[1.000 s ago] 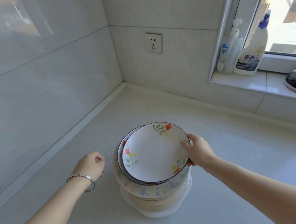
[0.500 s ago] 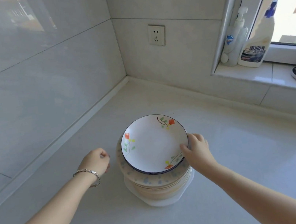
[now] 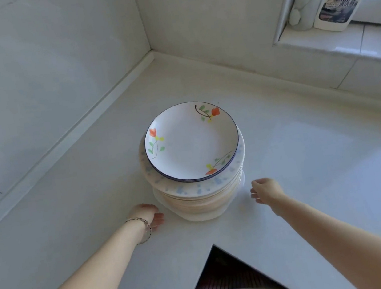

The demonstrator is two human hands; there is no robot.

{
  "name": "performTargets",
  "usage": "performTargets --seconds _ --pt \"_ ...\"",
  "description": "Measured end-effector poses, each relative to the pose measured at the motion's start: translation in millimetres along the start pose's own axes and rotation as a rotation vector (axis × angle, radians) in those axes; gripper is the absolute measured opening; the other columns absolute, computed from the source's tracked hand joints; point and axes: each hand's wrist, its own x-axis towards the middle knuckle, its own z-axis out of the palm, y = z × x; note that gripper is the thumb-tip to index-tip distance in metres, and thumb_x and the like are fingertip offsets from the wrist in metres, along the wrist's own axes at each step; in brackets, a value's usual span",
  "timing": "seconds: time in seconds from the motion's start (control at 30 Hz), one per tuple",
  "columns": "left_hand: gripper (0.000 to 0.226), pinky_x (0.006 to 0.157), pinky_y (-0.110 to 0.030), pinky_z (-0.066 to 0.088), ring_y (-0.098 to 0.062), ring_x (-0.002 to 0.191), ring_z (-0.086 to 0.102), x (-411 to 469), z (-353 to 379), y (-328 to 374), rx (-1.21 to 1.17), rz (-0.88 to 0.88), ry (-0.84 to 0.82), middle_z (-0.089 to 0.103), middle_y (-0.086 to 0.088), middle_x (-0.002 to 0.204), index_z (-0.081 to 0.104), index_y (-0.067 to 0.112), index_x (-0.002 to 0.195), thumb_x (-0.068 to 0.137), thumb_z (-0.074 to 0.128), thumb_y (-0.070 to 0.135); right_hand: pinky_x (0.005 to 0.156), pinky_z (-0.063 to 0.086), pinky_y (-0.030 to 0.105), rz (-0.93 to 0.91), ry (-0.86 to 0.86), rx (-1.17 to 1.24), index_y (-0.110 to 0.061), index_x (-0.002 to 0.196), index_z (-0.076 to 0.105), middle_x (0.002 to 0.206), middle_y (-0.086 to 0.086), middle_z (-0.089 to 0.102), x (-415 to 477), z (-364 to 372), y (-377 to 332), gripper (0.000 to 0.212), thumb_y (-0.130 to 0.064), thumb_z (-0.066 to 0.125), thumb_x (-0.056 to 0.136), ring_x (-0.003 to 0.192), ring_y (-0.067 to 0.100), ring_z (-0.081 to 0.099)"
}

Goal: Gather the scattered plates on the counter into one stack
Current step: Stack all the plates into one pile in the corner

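The stack of plates (image 3: 197, 190) stands on the white counter (image 3: 310, 156). Its top plate (image 3: 191, 141) is white with a thin dark-blue rim and orange flowers on green stems. Under it lie wider blue-speckled plates, then cream ones on a white base plate. The left hand (image 3: 149, 216) is just left of the stack's foot, its fingers together and bent down. The right hand (image 3: 265, 191) is just right of the stack, its fingers loosely curled. Neither hand holds anything.
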Motion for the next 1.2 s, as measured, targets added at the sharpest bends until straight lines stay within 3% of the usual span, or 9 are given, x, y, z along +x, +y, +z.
performTargets --seconds 0.13,0.33,0.4,0.5,0.57,0.77,0.93,1.1,1.2 --pt "0.021 0.069 -0.034 0.048 -0.021 0.065 0.058 6.3 28.9 -14.2 -0.231 -0.064 -0.086 0.065 -0.008 0.064 0.056 0.007 0.076 0.092 0.046 -0.001 0.046 0.053 0.016 0.083 -0.149 0.246 -0.001 0.104 0.058 0.073 0.009 0.060 9.3 17.3 4.0 0.021 -0.002 0.040 0.094 0.064 0.019 0.060" --pt "0.012 0.088 -0.043 0.046 -0.022 0.068 0.056 11.8 46.5 -20.3 -0.541 -0.090 -0.066 0.056 -0.014 0.075 0.046 0.004 0.102 0.093 0.046 -0.004 0.042 0.053 0.018 0.097 -0.128 0.408 0.000 0.086 0.054 0.076 0.014 0.061 14.6 33.0 4.9 0.013 -0.002 0.044 0.094 0.043 0.011 0.066" --pt "0.011 0.085 -0.043 0.052 -0.022 0.067 0.056 15.8 46.8 -21.4 -0.546 -0.081 -0.058 0.056 -0.015 0.075 0.051 0.000 0.102 0.092 0.049 -0.005 0.042 0.053 0.019 0.097 -0.112 0.425 0.000 0.093 0.055 0.075 0.015 0.061 14.7 33.4 4.1 0.011 -0.002 0.045 0.095 0.044 0.014 0.066" --pt "0.030 0.054 -0.034 0.059 -0.024 0.066 0.058 22.7 47.8 -21.6 -0.517 -0.063 -0.030 0.058 -0.017 0.075 0.049 -0.008 0.120 0.091 0.049 -0.007 0.039 0.053 0.020 0.130 -0.083 0.422 0.003 0.094 0.059 0.074 0.015 0.062 14.9 34.0 -0.7 0.014 0.000 0.046 0.094 0.059 0.024 0.064" --pt "0.034 0.063 -0.039 0.058 -0.025 0.064 0.058 24.8 49.5 -21.2 -0.505 -0.067 -0.002 0.058 -0.017 0.073 0.047 -0.012 0.123 0.089 0.050 -0.010 0.039 0.053 0.020 0.149 -0.064 0.410 0.005 0.095 0.061 0.071 0.015 0.061 16.6 34.6 -2.9 0.016 0.003 0.046 0.092 0.060 0.024 0.062" --pt "0.022 0.082 -0.047 0.053 -0.023 0.054 0.062 34.7 52.4 -3.5 -0.477 -0.027 0.032 0.058 -0.016 0.070 0.054 -0.006 0.106 0.087 0.048 -0.015 0.042 0.056 0.022 0.141 -0.060 0.395 0.021 0.105 0.057 0.069 0.015 0.062 35.4 36.8 -19.7 0.024 0.006 0.049 0.089 0.054 0.024 0.063" --pt "0.012 0.070 -0.041 0.058 -0.013 0.036 0.062 60.3 50.0 31.5 -0.487 -0.008 0.055 0.059 -0.015 0.069 0.054 -0.003 0.090 0.087 0.050 -0.014 0.039 0.052 0.019 0.122 -0.073 0.424 0.004 0.074 0.059 0.068 0.014 0.060 62.7 46.1 -53.0 0.019 0.005 0.048 0.090 0.041 0.017 0.063" --pt "0.014 0.081 -0.043 0.050 -0.016 0.048 0.061 94.5 46.8 81.6 -0.535 0.001 0.082 0.058 -0.015 0.069 0.054 -0.002 0.096 0.087 0.053 -0.013 0.036 0.050 0.018 0.121 -0.081 0.449 0.000 0.067 0.056 0.067 0.014 0.059 104.0 58.3 -97.2 0.025 0.006 0.047 0.089 0.033 0.012 0.061" --pt "0.018 0.084 -0.047 0.048 -0.024 0.057 0.057 118.2 42.6 118.3 -0.562 -0.003 0.075 0.056 -0.016 0.069 0.051 -0.002 0.076 0.087 0.050 -0.016 0.034 0.049 0.018 0.114 -0.089 0.461 -0.001 0.070 0.057 0.068 0.014 0.059 131.4 67.2 -130.5 0.024 0.008 0.046 0.089 0.031 0.011 0.059"
